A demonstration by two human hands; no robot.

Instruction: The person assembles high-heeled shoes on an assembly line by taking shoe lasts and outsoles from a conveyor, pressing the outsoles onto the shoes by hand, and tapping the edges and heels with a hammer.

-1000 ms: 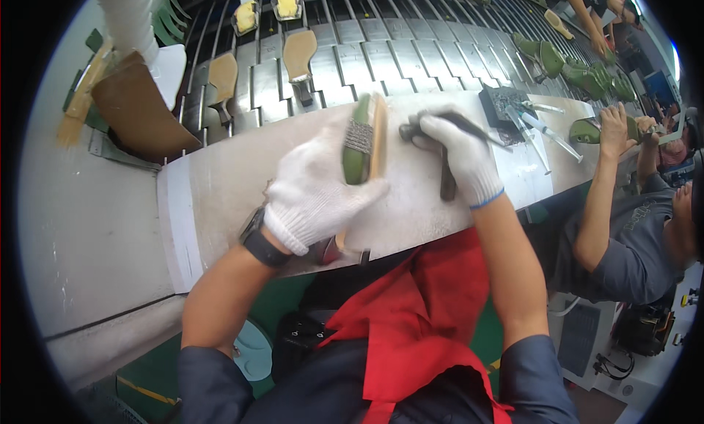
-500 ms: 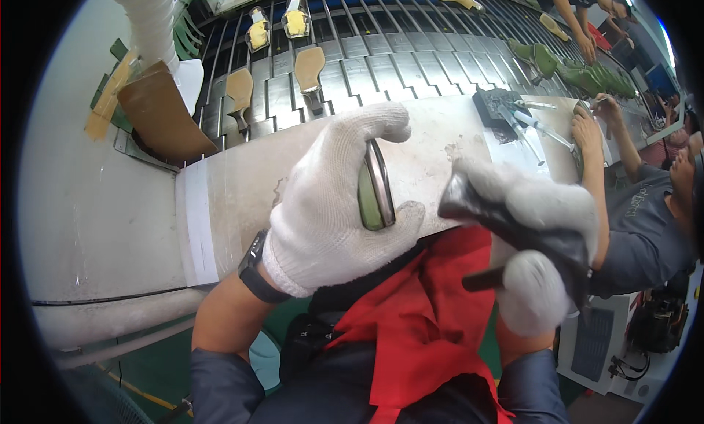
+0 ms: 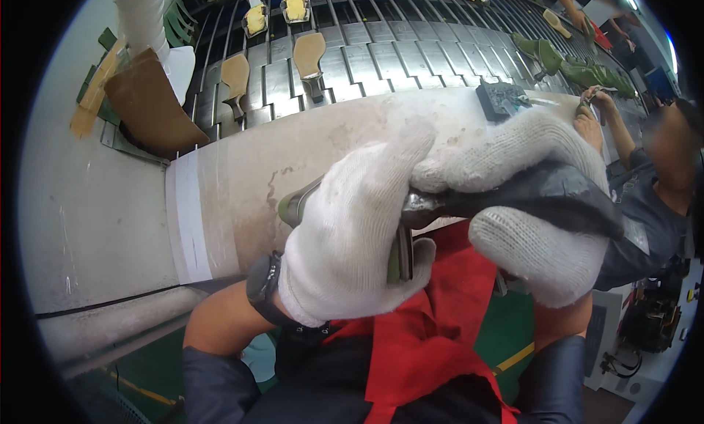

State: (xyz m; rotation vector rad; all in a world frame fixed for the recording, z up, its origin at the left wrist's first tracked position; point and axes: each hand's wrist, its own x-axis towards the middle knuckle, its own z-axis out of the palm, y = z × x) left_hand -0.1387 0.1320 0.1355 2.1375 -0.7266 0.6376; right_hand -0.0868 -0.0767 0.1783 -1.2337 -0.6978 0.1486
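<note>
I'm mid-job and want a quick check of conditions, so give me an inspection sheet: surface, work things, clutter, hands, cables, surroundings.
Surface: pale worktable with dark stains; white strip across its left end.
Work things: green shoe, mostly hidden by the left hand; dark tool, shiny end close to that hand, contact unclear.
Clutter: dark block toward the right; brown sheet at the left.
Hands: both gloved; left closed around the shoe, right hand gripping the tool.
Cables: dark cables, lower right.
Surroundings: metal slats beyond, bearing tan soles; co-worker at right.
</note>
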